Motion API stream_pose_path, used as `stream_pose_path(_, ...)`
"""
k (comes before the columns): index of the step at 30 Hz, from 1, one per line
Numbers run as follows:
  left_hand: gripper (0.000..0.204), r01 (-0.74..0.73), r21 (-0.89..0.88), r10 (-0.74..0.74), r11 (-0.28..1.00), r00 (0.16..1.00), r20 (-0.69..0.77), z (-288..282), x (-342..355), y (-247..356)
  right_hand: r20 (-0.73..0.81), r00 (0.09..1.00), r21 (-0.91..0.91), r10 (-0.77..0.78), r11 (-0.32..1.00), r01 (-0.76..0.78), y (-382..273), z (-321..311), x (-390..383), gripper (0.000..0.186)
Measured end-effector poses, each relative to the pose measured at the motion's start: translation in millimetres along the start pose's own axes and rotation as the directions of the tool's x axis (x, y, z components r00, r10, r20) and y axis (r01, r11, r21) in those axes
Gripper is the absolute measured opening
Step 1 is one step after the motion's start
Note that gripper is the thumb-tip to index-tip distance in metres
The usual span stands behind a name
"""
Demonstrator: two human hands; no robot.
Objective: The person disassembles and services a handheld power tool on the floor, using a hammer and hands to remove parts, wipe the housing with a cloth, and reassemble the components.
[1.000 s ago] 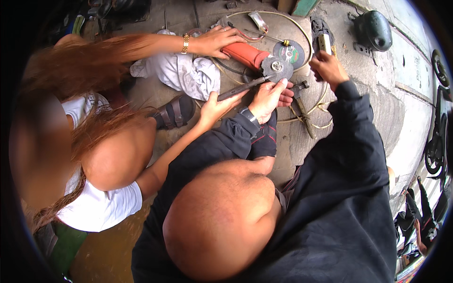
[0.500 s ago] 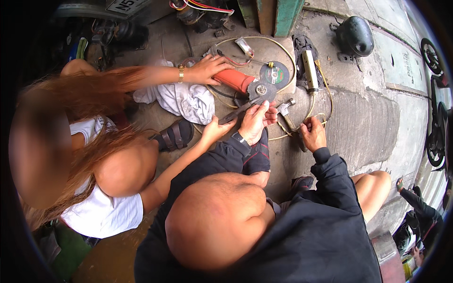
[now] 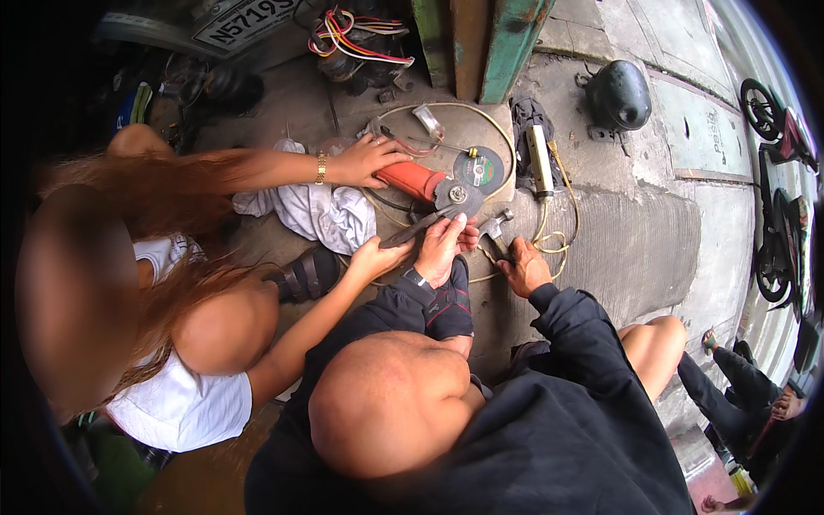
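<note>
From where I stand, with twelve o'clock directly ahead of the seated person, the orange grinder (image 3: 409, 178) lies on the ground at eleven, its mounted disc (image 3: 468, 202) facing up. The left hand (image 3: 442, 251) has its thumb and fingertips at the disc's six o'clock edge; I cannot tell whether they pinch it or only rest there. The right hand (image 3: 526, 269) closes around the handle of the hammer (image 3: 493, 227), whose head lies at the disc's four o'clock. A co-worker's hand (image 3: 369, 160) covers the grinder's rear body, and the co-worker's other hand (image 3: 378, 259) holds a dark tool (image 3: 421, 229) reaching to the disc. The grinder should prove heavy and rigid: hold it by the body. The disc is probably thin, stiff and brittle: support it flat, without bending. The hammer is likely head-heavy: grasp low on the handle.
</note>
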State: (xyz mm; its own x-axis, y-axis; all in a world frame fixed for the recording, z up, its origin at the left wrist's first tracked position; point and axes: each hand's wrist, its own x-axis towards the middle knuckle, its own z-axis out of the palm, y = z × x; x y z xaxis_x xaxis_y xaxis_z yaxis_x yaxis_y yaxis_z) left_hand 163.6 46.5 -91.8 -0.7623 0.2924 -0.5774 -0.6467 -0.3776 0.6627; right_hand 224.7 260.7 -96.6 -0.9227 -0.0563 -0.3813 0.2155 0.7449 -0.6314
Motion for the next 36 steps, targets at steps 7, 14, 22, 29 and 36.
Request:
stream_pose_path(7, 0.034, 0.003, 0.033, -0.004, 0.999, 1.0, 0.018, -4, -9, 15, 0.126, 0.991, -0.006, -0.046, 0.999, 0.047, -23, -92, 17, 0.036)
stream_pose_path(14, 0.038, 0.054, 0.058, -0.058, 0.997, 0.996, 0.067, -20, -1, 7, 0.123, 0.926, 0.057, 0.356, 0.929, -0.365, 20, -191, 61, 0.047)
stream_pose_path(22, 0.039, 0.061, 0.031, -0.065, 0.998, 0.986, 0.154, -16, -4, 12, 0.206, 0.83, -0.066, 0.518, 0.854, -0.516, 58, -218, 135, 0.054)
stream_pose_path(29, 0.04, 0.085, 0.129, -0.115, 0.988, 0.96, 0.254, -32, 0, 2, 0.173, 0.926, -0.698, 0.334, 0.706, -0.124, 28, -200, 169, 0.032)
stream_pose_path(36, 0.031, 0.061, -0.072, -0.053, 0.996, 0.992, 0.118, -31, -27, 70, 0.175, 0.961, -0.688, 0.214, 0.725, -0.036, 45, -208, 162, 0.029)
